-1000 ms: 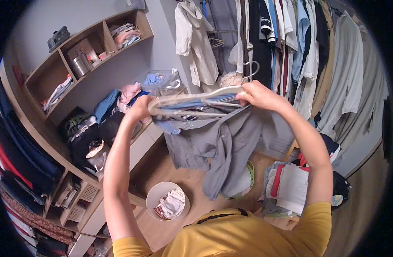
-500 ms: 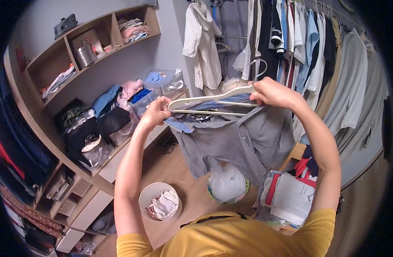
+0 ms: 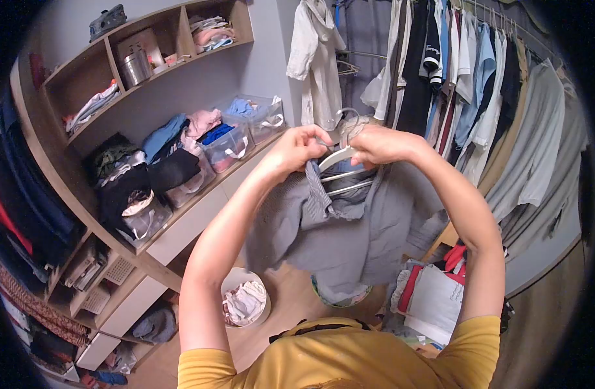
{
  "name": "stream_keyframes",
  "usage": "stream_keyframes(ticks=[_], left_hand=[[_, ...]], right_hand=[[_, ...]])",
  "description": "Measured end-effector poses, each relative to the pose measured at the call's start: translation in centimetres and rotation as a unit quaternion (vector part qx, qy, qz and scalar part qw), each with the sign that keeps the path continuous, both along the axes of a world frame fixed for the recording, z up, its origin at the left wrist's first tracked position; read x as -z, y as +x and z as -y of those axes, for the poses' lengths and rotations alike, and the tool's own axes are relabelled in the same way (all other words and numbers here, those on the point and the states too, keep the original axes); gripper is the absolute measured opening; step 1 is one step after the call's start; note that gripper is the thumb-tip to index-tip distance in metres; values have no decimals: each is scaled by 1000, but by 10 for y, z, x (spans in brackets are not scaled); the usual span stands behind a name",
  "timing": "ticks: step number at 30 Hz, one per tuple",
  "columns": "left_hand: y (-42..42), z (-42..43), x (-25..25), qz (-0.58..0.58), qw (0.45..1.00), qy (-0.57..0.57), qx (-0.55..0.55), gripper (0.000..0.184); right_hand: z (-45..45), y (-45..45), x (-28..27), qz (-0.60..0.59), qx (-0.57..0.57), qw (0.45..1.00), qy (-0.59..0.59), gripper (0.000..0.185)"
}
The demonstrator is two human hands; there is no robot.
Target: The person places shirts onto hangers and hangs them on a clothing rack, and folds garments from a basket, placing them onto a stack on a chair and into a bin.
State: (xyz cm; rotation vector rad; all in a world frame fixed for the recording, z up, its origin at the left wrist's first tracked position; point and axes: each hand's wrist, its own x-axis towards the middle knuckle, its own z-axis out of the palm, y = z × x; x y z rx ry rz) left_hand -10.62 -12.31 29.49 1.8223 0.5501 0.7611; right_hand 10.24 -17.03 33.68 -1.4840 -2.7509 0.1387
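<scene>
A grey button shirt [image 3: 349,240] hangs spread out in front of me, with a white hanger [image 3: 338,157] partly inside its neck. My right hand [image 3: 378,146] is closed around the top of the hanger, just below its hook. At the collar, my left hand [image 3: 300,150] pinches the shirt's fabric beside the left part of the hanger. The hanger's ends are covered by the shirt. Under the hem stands a round basket [image 3: 343,299], mostly hidden by the cloth.
A white bin [image 3: 263,311] with crumpled clothes stands on the floor at lower left. Folded clothes [image 3: 433,301] are stacked at lower right. Shelves with clear storage boxes [image 3: 229,146] line the left wall. Hanging clothes [image 3: 479,84] fill the rail at right.
My left hand has moved right and up from the hanger's end to the shirt collar. My right hand has shifted left toward the hook, and the shirt now covers the hanger's left end.
</scene>
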Motion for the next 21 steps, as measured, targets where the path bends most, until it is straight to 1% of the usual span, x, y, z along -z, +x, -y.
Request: stream_keyframes(ticks=[1, 3, 4, 5, 7, 8, 9, 11, 12, 13, 14, 15, 17, 18, 19, 20, 21], left_hand=[[1, -6, 3, 70, 996, 63, -9, 12], [-21, -15, -5, 99, 981, 144, -86, 13], [-30, -19, -9, 81, 981, 140, -106, 16], [-37, -19, -6, 47, 987, 128, -80, 17], [-30, -7, -5, -133, 979, 141, -58, 19], [-17, -17, 16, -40, 991, 127, -2, 20], [-14, -9, 13, -68, 990, 121, 18, 23], [-17, 5, 0, -41, 993, 105, 32, 29], [-23, 9, -6, -94, 980, 173, -37, 32], [-33, 11, -11, -144, 954, 238, -107, 35], [-43, 6, -9, -212, 901, 327, -193, 36], [-51, 12, -15, -265, 876, 322, -241, 42], [-53, 26, -22, -364, 837, 328, -244, 37], [-52, 18, -15, -361, 834, 347, -232, 31], [-53, 13, -8, -361, 834, 347, -231, 31], [-57, 9, -1, -259, 866, 357, -235, 28], [-61, 6, 3, -154, 889, 362, -235, 27]], right_hand=[[-3, 5, 6, -1, 2, 1000, 1, 18], [-5, 15, 20, 11, -18, 987, -157, 17], [2, 15, 19, 51, -28, 987, -148, 16], [5, 15, 18, 17, -6, 989, -144, 17], [2, 15, 16, -96, -12, 992, -85, 18], [-3, 11, 18, -150, -44, 985, -67, 19], [-5, 4, 22, -150, -44, 985, -69, 19], [-9, -5, 30, -173, -46, 984, -25, 20], [-12, -4, 36, -202, -53, 978, 6, 19], [-11, -3, 37, -203, -52, 978, 9, 19], [-10, -2, 38, -258, -2, 966, 4, 19], [-9, -2, 36, -311, 47, 949, 0, 18], [-8, -4, 28, -335, 60, 940, -2, 18], [-8, -6, 25, -354, 44, 934, -14, 18], [-8, -7, 23, -372, 29, 927, -27, 19], [-18, 0, 24, -435, -85, 896, -36, 22], [-23, 6, 17, -435, -81, 896, 39, 27]])
